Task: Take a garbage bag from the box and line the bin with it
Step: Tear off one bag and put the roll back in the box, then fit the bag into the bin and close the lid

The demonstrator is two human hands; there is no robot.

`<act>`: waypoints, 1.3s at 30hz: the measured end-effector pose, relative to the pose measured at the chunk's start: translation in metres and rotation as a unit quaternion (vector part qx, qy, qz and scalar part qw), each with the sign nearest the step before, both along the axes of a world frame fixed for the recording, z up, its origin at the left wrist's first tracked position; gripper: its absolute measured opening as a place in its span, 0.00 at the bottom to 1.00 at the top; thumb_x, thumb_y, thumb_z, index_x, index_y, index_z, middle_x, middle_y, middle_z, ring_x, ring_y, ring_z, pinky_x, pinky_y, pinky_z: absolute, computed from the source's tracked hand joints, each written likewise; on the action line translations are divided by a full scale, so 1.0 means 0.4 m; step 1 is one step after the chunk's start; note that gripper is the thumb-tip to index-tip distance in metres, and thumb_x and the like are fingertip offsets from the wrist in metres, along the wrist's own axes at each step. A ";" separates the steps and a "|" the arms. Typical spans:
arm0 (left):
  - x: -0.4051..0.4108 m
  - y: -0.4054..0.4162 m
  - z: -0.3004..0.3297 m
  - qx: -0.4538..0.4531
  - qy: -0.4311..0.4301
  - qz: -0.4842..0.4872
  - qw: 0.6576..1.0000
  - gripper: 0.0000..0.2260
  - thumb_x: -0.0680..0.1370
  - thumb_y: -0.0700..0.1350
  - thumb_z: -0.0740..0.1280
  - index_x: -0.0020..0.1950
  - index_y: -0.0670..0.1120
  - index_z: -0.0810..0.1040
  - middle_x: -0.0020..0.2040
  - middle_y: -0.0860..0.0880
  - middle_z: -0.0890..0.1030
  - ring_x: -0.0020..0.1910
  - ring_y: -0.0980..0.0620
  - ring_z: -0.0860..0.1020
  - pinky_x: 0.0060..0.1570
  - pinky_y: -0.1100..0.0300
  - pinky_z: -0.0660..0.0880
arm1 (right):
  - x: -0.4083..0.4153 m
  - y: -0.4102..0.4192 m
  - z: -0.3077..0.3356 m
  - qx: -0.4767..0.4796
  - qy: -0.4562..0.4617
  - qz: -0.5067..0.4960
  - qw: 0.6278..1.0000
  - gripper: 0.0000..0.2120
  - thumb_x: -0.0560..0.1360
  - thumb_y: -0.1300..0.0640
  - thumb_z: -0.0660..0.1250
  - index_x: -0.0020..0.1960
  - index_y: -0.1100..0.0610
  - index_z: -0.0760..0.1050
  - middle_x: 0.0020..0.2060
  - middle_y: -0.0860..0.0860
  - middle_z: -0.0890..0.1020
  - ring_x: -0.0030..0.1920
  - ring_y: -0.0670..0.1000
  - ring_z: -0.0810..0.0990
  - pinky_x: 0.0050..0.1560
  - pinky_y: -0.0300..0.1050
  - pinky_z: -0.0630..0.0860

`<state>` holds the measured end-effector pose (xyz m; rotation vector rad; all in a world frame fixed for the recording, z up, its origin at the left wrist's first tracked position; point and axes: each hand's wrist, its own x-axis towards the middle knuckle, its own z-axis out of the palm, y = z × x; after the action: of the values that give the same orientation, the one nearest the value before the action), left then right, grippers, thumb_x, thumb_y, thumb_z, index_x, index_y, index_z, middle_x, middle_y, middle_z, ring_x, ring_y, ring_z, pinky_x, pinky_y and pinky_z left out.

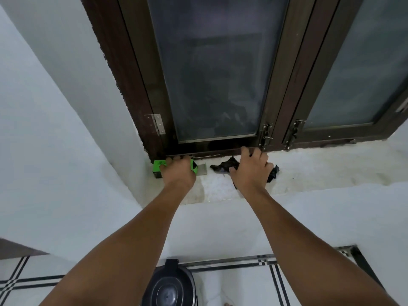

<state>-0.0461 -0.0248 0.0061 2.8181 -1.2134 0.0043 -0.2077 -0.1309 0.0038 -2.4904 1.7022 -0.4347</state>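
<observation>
A small green box [159, 166] lies on the white window sill [320, 168] at its left end, against the dark window frame. My left hand [179, 171] is clasped over the box and hides most of it. To the right, a crumpled black garbage bag [223, 167] lies on the sill, and my right hand [252, 167] rests on top of it with fingers curled around it. Bits of the bag stick out on both sides of that hand. Below, on the floor, stands a dark round bin [169, 286] with its lid on.
A brown-framed window [212, 85] with frosted panes, a hinge and latches rises right behind the sill. White walls close in on the left. The floor has white tiles with black stripes [276, 281]. A small grey flat piece [202, 169] lies beside the box.
</observation>
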 end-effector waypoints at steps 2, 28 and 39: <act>-0.009 0.000 -0.007 -0.031 -0.007 -0.009 0.999 0.21 0.78 0.49 0.71 0.71 0.51 0.77 0.69 0.45 0.76 0.68 0.40 0.72 0.65 0.45 0.73 | 0.000 -0.013 -0.008 0.086 -0.003 0.001 0.996 0.24 0.75 0.53 0.72 0.68 0.55 0.71 0.61 0.57 0.78 0.63 0.61 0.76 0.58 0.57 0.76; 0.011 0.577 0.039 -0.276 0.685 0.008 0.674 0.12 0.82 0.44 0.69 0.61 0.38 0.83 0.59 0.36 0.85 0.53 0.44 0.84 0.51 0.53 0.83 | -0.004 0.530 -0.018 0.290 -0.403 -0.026 0.868 0.11 0.74 0.48 0.73 0.49 0.53 0.75 0.48 0.54 0.82 0.48 0.59 0.83 0.48 0.58 0.83; -0.045 0.786 0.092 -0.294 0.728 0.055 0.617 0.08 0.80 0.46 0.64 0.49 0.44 0.80 0.45 0.44 0.84 0.43 0.47 0.82 0.44 0.54 0.79 | -0.006 0.759 0.005 0.390 -0.235 0.302 0.837 0.27 0.69 0.57 0.77 0.67 0.47 0.76 0.61 0.48 0.80 0.62 0.52 0.79 0.62 0.53 0.78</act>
<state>-0.0641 0.2897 0.0427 1.3510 -0.3894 -1.2828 -0.2101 0.1728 0.0056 -1.9080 0.6324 -0.1898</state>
